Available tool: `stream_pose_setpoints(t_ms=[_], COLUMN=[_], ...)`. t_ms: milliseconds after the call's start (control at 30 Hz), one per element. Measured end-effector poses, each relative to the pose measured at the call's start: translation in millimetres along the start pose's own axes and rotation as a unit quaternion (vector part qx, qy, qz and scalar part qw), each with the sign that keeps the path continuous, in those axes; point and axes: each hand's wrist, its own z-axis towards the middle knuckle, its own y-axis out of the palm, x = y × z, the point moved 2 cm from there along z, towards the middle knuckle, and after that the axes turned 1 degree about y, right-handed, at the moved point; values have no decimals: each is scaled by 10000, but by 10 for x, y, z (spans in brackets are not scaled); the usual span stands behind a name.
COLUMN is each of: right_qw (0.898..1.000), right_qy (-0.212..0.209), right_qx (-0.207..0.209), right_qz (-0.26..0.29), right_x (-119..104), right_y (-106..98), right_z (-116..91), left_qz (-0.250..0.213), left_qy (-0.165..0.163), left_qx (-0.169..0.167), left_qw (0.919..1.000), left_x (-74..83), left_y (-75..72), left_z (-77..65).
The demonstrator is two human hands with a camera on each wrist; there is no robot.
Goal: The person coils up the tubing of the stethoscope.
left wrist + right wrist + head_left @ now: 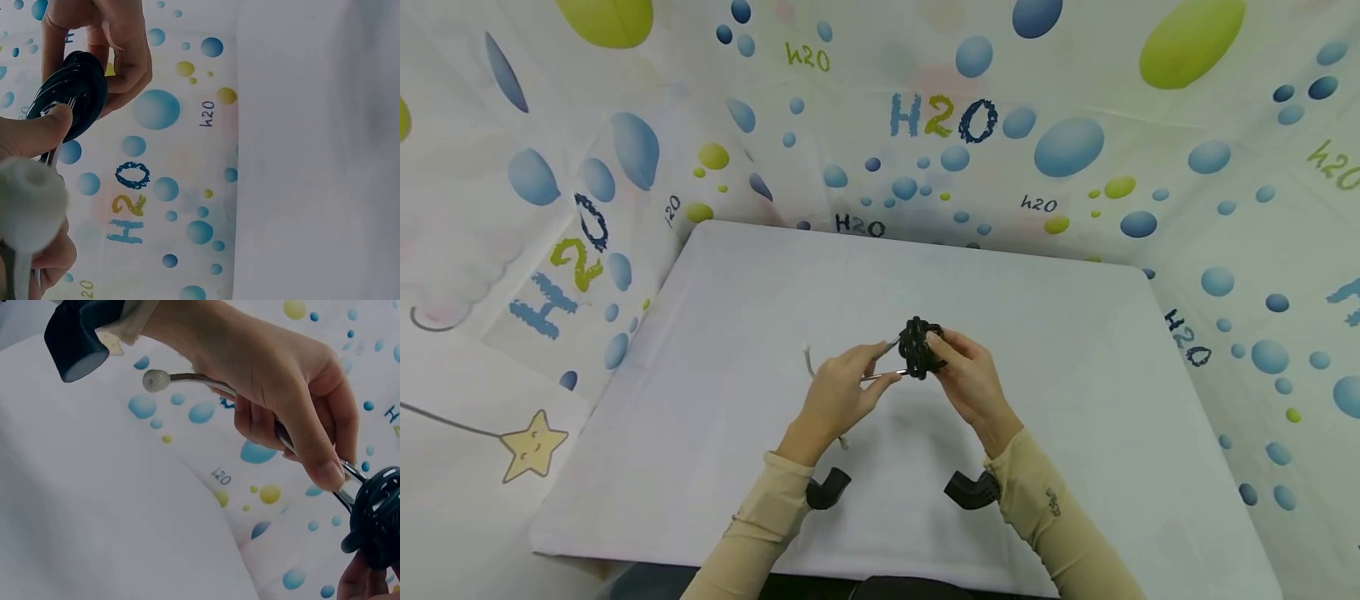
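Observation:
A stethoscope is held up over the table, its black tubing wound into a tight bundle [916, 348]. My left hand [841, 390] holds the metal ear tubes, thumb and fingers closed round them. One white ear tip [156, 380] sticks out behind that hand; in the left wrist view an ear tip [31, 203] looms large and blurred. On the other side, my right hand [976, 382] grips the bundle between thumb and fingers. Fingertips of the right hand [357, 582] show under the coil in the right wrist view. The chest piece cannot be made out.
A white-covered table [700, 467] stretches beneath both hands. Behind and beside it hangs a curtain [865, 92] printed with bubbles and H2O lettering. Black wrist-worn devices sit at the left cuff [828, 489] and the right cuff [972, 490].

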Motion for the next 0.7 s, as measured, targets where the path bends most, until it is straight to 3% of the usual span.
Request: stream_pose_setpoints(t_ms=[100, 200, 367, 533, 700], right_qw=[9997, 9969, 9840, 9815, 9831], right_qy=[-48, -163, -249, -26, 452], right_qx=[-78, -161, -197, 120, 814], right_qz=[-210, -752, -1752, -1911, -1579], right_x=[-19, -36, 31, 242, 487], right_y=[-18, -62, -194, -374, -573], right_z=[-3, 6, 84, 357, 700], left_qz=[-10, -37, 302, 611, 612], left_qy=[-45, -166, -563, -1228, -1729], left_qx=[-121, -358, -1209, -2069, -2274], left_qw=[9999, 9992, 9906, 9687, 9564], left_x=[-31, -66, -178, -464, -800], left_y=[-7, -16, 46, 338, 671], left_z=[15, 41, 108, 152, 112])
